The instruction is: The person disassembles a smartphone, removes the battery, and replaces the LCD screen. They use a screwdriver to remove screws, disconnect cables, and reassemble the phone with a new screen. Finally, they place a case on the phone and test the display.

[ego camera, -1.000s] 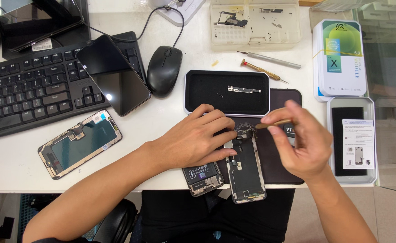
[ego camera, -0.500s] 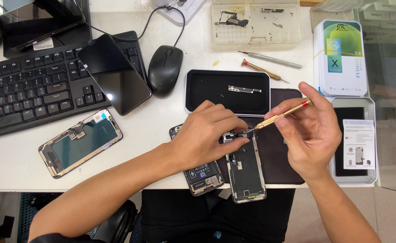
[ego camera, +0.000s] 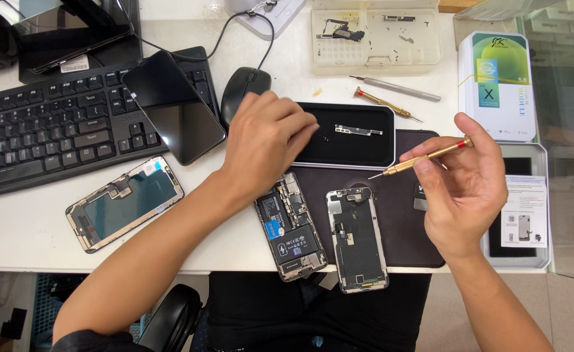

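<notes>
My right hand (ego camera: 466,179) holds a gold screwdriver (ego camera: 424,158) with a red end, its tip pointing left above the dark work mat (ego camera: 401,241). My left hand (ego camera: 264,140) hovers, fingers curled, over the left edge of a black tray (ego camera: 365,146) that carries a small metal bracket (ego camera: 358,130) and tiny screws. Whether its fingertips pinch anything is hidden. Below the hands lie an opened phone body (ego camera: 290,226) showing battery and boards, and an opened phone frame (ego camera: 357,239) on the mat.
A black keyboard (ego camera: 46,133) with a dark phone (ego camera: 173,107) on it and a mouse (ego camera: 243,88) are at the left. A detached screen (ego camera: 124,203) lies near the table edge. A clear parts box (ego camera: 375,32), two screwdrivers (ego camera: 391,98) and white boxes (ego camera: 499,85) sit behind and right.
My left hand lifted off the opened phones and moved up to the black tray. My right hand pulled the screwdriver back to the right and raised it.
</notes>
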